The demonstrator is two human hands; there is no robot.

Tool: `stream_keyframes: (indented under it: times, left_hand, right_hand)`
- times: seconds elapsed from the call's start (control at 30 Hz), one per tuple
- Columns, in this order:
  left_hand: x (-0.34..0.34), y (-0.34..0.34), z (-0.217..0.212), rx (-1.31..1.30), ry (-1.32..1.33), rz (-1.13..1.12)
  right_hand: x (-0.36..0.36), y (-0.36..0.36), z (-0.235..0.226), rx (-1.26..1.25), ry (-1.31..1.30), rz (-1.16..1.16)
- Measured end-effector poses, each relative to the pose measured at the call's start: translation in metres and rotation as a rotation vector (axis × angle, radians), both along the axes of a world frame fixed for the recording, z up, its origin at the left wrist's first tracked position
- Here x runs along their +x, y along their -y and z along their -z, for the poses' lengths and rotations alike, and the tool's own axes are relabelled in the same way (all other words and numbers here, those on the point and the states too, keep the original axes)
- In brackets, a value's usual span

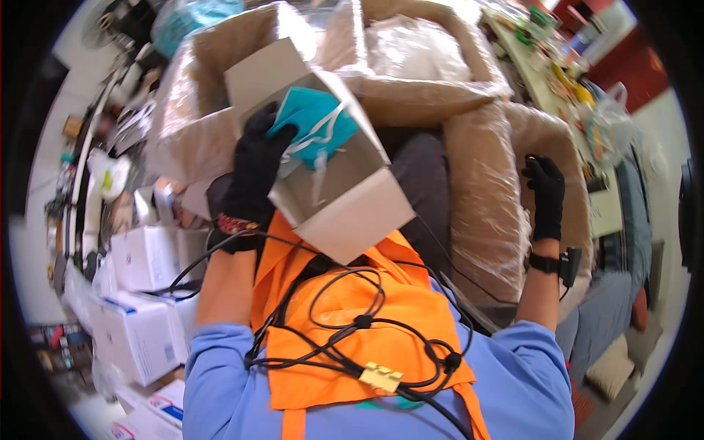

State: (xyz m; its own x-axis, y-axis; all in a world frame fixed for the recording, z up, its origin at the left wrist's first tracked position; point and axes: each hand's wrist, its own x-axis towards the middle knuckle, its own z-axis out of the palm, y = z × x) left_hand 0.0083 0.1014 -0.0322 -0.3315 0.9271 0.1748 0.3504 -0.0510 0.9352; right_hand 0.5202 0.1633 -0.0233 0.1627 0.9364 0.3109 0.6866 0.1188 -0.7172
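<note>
An opened cardboard carton (334, 205) with its flaps up is tilted in front of my body. Inside lies a teal face mask (312, 121) with white straps, against the carton's far left side. My left hand (258, 150), in a black glove, grips the carton's left wall, its fingers over the rim and against the mask's edge. Part of that grip is hidden. Off to the right, my right hand (545, 187), also black-gloved, is raised over a plastic-wrapped brown box (539, 128). Its fingers are loosely bent and apart, with nothing visible in them.
Large brown boxes wrapped in clear film (425, 92) stand ahead. White cartons (136, 330) are stacked at lower left. A long cluttered table (524, 70) runs along the right, near a grey-blue sofa (609, 308). Black cables (352, 330) loop over my orange apron (367, 293).
</note>
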Motion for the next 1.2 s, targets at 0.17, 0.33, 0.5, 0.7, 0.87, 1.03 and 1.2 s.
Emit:
stream_keyframes:
  times: [0.17,0.33,0.5,0.7,0.87,1.03,1.2]
  left_hand:
    - [0.014,0.023,-0.020,-0.014,0.427,-0.057]
    - [0.019,0.026,-0.017,0.087,0.605,0.034]
    - [0.012,0.036,-0.015,-0.043,0.812,0.074]
    - [-0.009,0.041,0.000,0.168,0.122,-0.124]
    - [-0.016,0.039,-0.006,0.219,-0.267,-0.217]
    - [-0.004,0.029,0.003,0.192,0.318,-0.010]
    - [0.017,0.028,-0.001,0.252,0.959,0.283]
  right_hand:
    - [-0.152,0.002,-0.025,-0.154,-0.428,-0.457]
    - [-0.274,0.019,-0.026,-0.222,-0.568,-0.766]
    - [-0.295,0.028,-0.020,-0.362,-0.352,-0.715]
    - [-0.282,0.018,-0.029,0.420,0.388,-0.591]
    - [-0.276,0.018,-0.047,0.523,0.711,-0.816]
    - [-0.289,0.022,-0.054,0.365,0.213,-0.877]
    - [-0.291,0.023,-0.034,-0.376,-0.686,-0.869]
